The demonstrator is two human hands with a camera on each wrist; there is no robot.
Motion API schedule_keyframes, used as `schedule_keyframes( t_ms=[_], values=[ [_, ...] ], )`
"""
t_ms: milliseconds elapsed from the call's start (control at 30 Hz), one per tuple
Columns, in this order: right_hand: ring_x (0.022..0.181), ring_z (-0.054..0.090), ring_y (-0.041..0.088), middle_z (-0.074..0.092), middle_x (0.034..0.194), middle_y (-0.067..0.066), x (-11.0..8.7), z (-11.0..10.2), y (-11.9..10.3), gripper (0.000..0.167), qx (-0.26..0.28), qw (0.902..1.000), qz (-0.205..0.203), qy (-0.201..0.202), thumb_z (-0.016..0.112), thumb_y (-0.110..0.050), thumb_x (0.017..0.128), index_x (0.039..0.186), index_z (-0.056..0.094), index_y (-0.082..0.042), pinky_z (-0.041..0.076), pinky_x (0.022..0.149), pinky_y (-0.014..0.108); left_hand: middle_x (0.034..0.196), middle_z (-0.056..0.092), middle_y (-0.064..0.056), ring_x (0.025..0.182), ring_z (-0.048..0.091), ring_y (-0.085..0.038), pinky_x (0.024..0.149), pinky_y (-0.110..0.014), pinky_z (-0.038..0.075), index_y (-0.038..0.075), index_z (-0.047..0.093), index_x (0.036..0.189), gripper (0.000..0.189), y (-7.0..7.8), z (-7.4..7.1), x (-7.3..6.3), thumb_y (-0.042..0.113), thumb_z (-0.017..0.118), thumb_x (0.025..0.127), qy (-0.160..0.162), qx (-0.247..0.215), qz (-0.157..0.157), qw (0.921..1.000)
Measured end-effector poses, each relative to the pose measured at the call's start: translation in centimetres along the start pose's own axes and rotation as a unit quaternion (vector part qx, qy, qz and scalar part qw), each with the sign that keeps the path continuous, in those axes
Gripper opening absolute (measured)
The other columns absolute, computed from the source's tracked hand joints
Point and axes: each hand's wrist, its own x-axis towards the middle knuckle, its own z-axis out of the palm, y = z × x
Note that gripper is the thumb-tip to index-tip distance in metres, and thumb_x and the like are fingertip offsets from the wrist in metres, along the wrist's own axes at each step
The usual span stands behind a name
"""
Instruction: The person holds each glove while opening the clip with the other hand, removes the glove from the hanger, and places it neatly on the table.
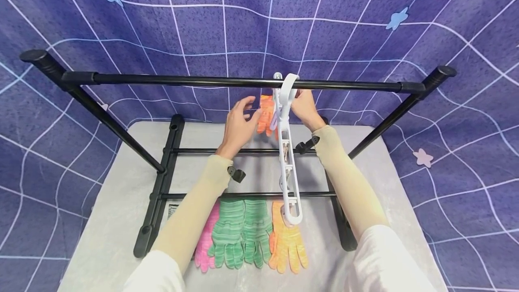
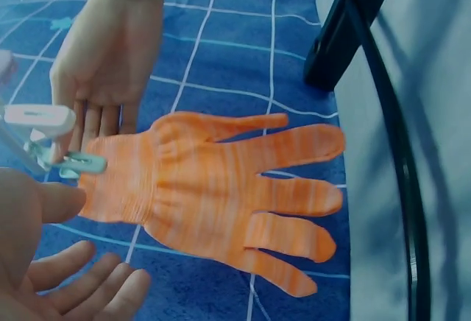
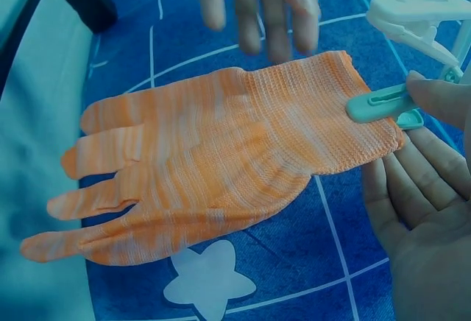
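Observation:
A white clip hanger [image 1: 289, 170] hooks over the black rail and extends toward me. At its far end an orange striped glove [image 2: 206, 188] hangs by its cuff from a pale green clip [image 3: 383, 104]. My right hand [image 1: 306, 107] pinches that clip, thumb on one side and fingers behind the cuff in the right wrist view. My left hand [image 1: 239, 123] is on the glove's other side, fingers loosely spread; in the left wrist view its thumb is close to the cuff edge. Whether that thumb touches the cuff I cannot tell.
A black rack frame [image 1: 194, 80] surrounds the hanger, with two low crossbars. Two green gloves [image 1: 231, 238], a pink glove [image 1: 206, 242] and a yellow-orange glove [image 1: 289, 247] are near the table's front. A blue patterned curtain [image 1: 202, 21] stands behind.

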Motion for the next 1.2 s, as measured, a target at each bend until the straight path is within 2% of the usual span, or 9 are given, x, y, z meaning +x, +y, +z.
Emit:
schedule_keyframes(
  t_ms=[167,333,500,600,867,1100,1200],
  values=[
    [0.079,0.060,0.008,0.069,0.085,-0.003,0.0,0.0,-0.2,0.018,0.003,1.0000,0.005,0.003,0.070,0.004,0.090,0.108,0.070,0.000,0.051,0.072,0.023,0.144,0.068,-0.010,0.133,0.064,-0.026,0.113,-0.040,0.051,0.008,0.062,0.149,0.047,0.2,0.4,1.8,0.027,0.070,0.106,-0.024,0.013,-0.007,0.9996],
    [0.077,0.059,0.008,0.068,0.082,-0.003,0.0,-0.1,-0.4,0.017,0.001,1.0000,0.010,0.001,0.068,0.005,0.090,0.107,0.070,0.001,0.050,0.070,0.023,0.130,0.076,-0.008,0.125,0.069,-0.025,0.108,-0.041,0.051,0.013,0.068,0.144,0.043,0.7,1.2,2.4,0.034,0.070,0.106,-0.033,0.027,-0.023,0.9988],
    [0.079,0.060,0.007,0.070,0.081,-0.006,0.1,0.0,-0.1,0.016,0.014,0.9999,0.005,0.000,0.067,0.006,0.089,0.103,0.071,-0.001,0.050,0.073,0.023,0.113,0.080,-0.007,0.108,0.074,-0.021,0.096,-0.040,0.055,0.012,0.076,0.130,0.030,0.9,1.8,2.7,0.031,0.070,0.107,-0.022,0.029,-0.008,0.9993],
    [0.081,0.060,0.007,0.070,0.080,-0.009,0.0,0.1,-0.2,0.016,0.014,0.9998,0.011,0.000,0.066,0.008,0.089,0.102,0.071,0.000,0.050,0.075,0.023,0.108,0.080,-0.008,0.102,0.074,-0.021,0.092,-0.039,0.056,0.012,0.078,0.123,0.024,0.9,2.0,2.8,0.028,0.070,0.106,-0.014,0.035,-0.002,0.9993],
    [0.084,0.062,0.008,0.071,0.083,-0.008,0.1,0.3,-0.2,0.020,0.030,0.9995,0.006,0.003,0.066,0.011,0.088,0.103,0.071,-0.001,0.051,0.078,0.023,0.101,0.079,-0.007,0.096,0.074,-0.021,0.088,-0.038,0.057,0.012,0.080,0.118,0.019,1.2,2.0,2.8,0.024,0.073,0.104,-0.001,0.042,-0.003,0.9991],
    [0.075,0.061,0.007,0.069,0.079,-0.007,0.1,0.1,-0.1,0.024,0.044,0.9990,0.010,0.001,0.064,0.014,0.087,0.104,0.070,-0.002,0.052,0.069,0.022,0.101,0.079,-0.008,0.097,0.075,-0.021,0.087,-0.040,0.057,0.011,0.080,0.117,0.019,1.4,2.0,2.7,0.023,0.072,0.104,-0.001,0.047,-0.009,0.9989],
    [0.076,0.062,0.007,0.069,0.079,-0.007,0.1,0.0,0.1,0.026,0.047,0.9989,0.006,-0.003,0.062,0.014,0.086,0.106,0.069,-0.003,0.053,0.070,0.021,0.101,0.079,-0.008,0.097,0.076,-0.022,0.087,-0.041,0.057,0.011,0.079,0.117,0.019,1.4,2.0,2.6,0.023,0.073,0.104,-0.002,0.044,-0.008,0.9990]
  ],
)
